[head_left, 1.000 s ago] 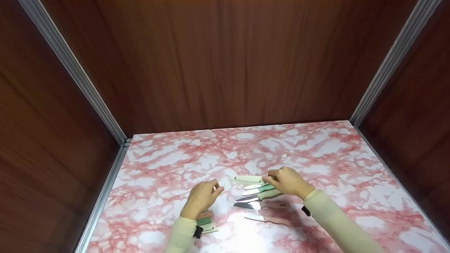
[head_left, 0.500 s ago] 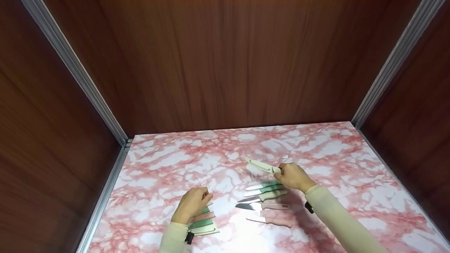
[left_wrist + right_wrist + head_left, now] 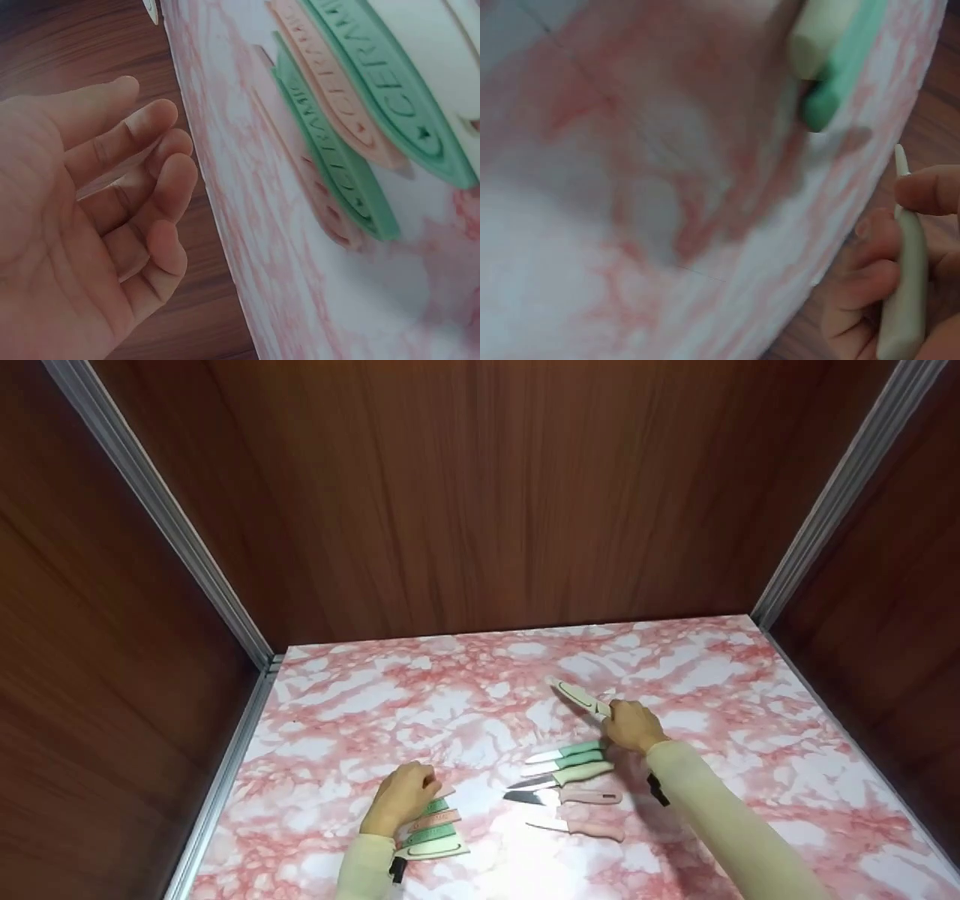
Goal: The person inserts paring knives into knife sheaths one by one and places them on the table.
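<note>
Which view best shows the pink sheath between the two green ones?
Left wrist: the pink sheath appears large, its CERAMIC lettering visible. The head view shows it small; the right wrist view, not at all.

Tabletop (image 3: 337, 735), lower half of frame: white, marbled pink-red.
Wall panels (image 3: 480, 510), top and sides: dark reddish-brown, wood-grained.
Sheathed knife (image 3: 577, 699), right of centre: pale cream, dark curved line.
Knives, below it: two green-handled knives (image 3: 581, 748), one pale-green-handled knife (image 3: 585, 772), two pink-handled knives (image 3: 595, 831).
Blade guards, lower left: green guards (image 3: 431, 835), pink guards (image 3: 438, 819), one cream guard (image 3: 436, 848) with dark line.
Sleeves (image 3: 720, 810), bottom: pale yellow-green.
</note>
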`<action>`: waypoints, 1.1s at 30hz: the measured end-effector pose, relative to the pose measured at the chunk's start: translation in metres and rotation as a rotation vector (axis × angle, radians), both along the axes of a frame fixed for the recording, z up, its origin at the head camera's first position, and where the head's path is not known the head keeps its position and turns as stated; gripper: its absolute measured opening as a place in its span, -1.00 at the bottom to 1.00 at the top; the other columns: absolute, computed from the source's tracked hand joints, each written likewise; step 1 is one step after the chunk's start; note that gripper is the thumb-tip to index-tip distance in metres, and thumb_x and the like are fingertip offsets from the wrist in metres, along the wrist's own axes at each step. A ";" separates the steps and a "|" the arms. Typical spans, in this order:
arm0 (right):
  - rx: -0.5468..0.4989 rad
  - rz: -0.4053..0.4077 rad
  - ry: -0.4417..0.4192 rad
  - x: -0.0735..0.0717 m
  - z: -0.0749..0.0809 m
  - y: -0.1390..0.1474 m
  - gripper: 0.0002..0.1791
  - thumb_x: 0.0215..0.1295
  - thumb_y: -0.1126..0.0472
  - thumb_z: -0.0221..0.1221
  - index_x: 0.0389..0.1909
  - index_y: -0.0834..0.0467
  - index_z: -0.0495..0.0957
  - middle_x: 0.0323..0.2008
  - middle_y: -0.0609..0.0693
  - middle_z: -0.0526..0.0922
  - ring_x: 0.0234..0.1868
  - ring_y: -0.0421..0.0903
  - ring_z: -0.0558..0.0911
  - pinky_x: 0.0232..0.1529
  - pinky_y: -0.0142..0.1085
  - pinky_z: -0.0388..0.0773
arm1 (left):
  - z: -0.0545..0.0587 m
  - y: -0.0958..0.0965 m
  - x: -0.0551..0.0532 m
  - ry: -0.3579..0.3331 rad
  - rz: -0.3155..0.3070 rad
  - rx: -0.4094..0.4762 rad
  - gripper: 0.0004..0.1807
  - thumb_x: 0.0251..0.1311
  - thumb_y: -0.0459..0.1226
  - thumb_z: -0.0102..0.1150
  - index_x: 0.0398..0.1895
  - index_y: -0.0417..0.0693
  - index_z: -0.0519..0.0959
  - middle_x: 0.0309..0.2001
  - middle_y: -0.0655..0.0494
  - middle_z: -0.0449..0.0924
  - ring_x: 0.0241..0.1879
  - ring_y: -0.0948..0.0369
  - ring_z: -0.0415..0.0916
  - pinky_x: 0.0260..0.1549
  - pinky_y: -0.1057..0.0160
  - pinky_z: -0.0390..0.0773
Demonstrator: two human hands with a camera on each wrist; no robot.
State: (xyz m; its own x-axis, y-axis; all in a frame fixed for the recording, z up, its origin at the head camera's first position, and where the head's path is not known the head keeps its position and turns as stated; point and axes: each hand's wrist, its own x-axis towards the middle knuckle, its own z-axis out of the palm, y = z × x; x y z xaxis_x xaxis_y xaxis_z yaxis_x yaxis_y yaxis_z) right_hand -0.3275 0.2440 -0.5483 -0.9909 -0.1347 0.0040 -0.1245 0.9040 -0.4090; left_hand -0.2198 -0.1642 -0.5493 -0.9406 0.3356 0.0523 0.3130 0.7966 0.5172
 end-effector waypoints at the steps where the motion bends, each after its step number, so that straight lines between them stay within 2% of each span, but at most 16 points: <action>1: -0.007 -0.015 -0.008 -0.002 -0.001 0.000 -0.84 0.23 0.22 0.05 -0.37 0.25 0.50 -0.50 0.08 0.55 -0.51 0.01 0.51 -0.43 -0.03 0.46 | 0.000 0.000 -0.001 0.005 0.004 -0.001 -0.80 0.31 -0.23 0.09 -0.50 -0.01 0.52 -0.51 0.22 0.34 -0.55 0.28 0.26 -0.55 0.26 0.29; 4: -0.049 -0.068 -0.042 -0.009 -0.001 0.000 -0.78 0.25 0.18 0.05 -0.32 0.28 0.51 -0.47 0.12 0.56 -0.49 0.03 0.51 -0.41 -0.06 0.45 | -0.001 -0.001 -0.004 0.024 0.006 -0.013 -0.87 0.27 -0.26 0.13 -0.45 -0.02 0.56 -0.43 0.18 0.41 -0.48 0.26 0.32 -0.48 0.21 0.38; 8: -0.112 -0.102 -0.069 -0.017 -0.001 -0.003 -0.69 0.28 0.15 0.06 -0.19 0.36 0.50 -0.33 0.22 0.58 -0.38 0.06 0.52 -0.28 -0.03 0.46 | -0.004 -0.002 -0.007 0.032 0.003 -0.031 -0.95 0.25 -0.29 0.16 -0.31 -0.07 0.58 -0.33 0.10 0.46 -0.38 0.22 0.38 -0.39 0.14 0.43; 11: -0.146 -0.116 -0.052 -0.023 0.000 -0.005 -0.63 0.30 0.14 0.07 -0.14 0.42 0.47 -0.27 0.28 0.57 -0.34 0.09 0.52 -0.22 0.01 0.46 | -0.006 -0.002 -0.008 0.031 0.015 -0.038 -0.88 0.26 -0.29 0.15 -0.18 -0.11 0.57 -0.30 0.05 0.46 -0.34 0.17 0.40 -0.37 0.12 0.43; 15: -0.173 -0.136 -0.027 -0.030 -0.001 -0.008 -0.64 0.29 0.16 0.07 -0.16 0.44 0.45 -0.32 0.28 0.56 -0.35 0.11 0.51 -0.24 0.01 0.46 | -0.010 -0.002 -0.008 0.041 0.027 -0.050 -0.84 0.27 -0.29 0.14 -0.13 -0.13 0.57 -0.28 0.02 0.47 -0.29 0.12 0.42 -0.34 0.08 0.45; 19: -0.163 -0.133 0.028 -0.032 -0.006 -0.007 -0.69 0.23 0.22 0.08 -0.22 0.46 0.48 -0.35 0.29 0.55 -0.36 0.14 0.52 -0.25 0.04 0.47 | -0.015 -0.002 -0.006 0.042 0.028 -0.056 -0.82 0.27 -0.31 0.14 -0.10 -0.15 0.58 -0.28 0.02 0.48 -0.28 0.09 0.44 -0.32 0.07 0.46; 23: -0.156 -0.150 0.066 -0.031 -0.014 -0.006 -0.69 0.22 0.22 0.12 -0.24 0.44 0.55 -0.33 0.31 0.53 -0.28 0.19 0.53 -0.19 0.09 0.46 | -0.020 -0.002 -0.004 0.075 0.007 -0.071 -0.84 0.26 -0.32 0.14 -0.13 -0.15 0.59 -0.29 0.01 0.50 -0.29 0.08 0.45 -0.35 0.09 0.48; 29: -0.133 -0.152 0.066 -0.031 -0.021 -0.008 -0.74 0.21 0.26 0.08 -0.31 0.44 0.55 -0.36 0.31 0.50 -0.28 0.25 0.54 -0.20 0.10 0.46 | -0.024 -0.003 -0.002 0.057 0.002 -0.096 -0.90 0.19 -0.36 0.21 -0.23 -0.12 0.60 -0.33 0.08 0.48 -0.33 0.12 0.44 -0.36 0.12 0.48; 33: -0.097 -0.170 0.029 -0.032 -0.022 -0.011 -0.80 0.21 0.30 0.04 -0.42 0.39 0.53 -0.40 0.27 0.53 -0.32 0.18 0.57 -0.25 0.05 0.49 | -0.025 -0.004 -0.002 0.051 0.000 -0.107 -0.91 0.12 -0.39 0.26 -0.29 -0.12 0.59 -0.36 0.07 0.48 -0.36 0.11 0.44 -0.38 0.11 0.48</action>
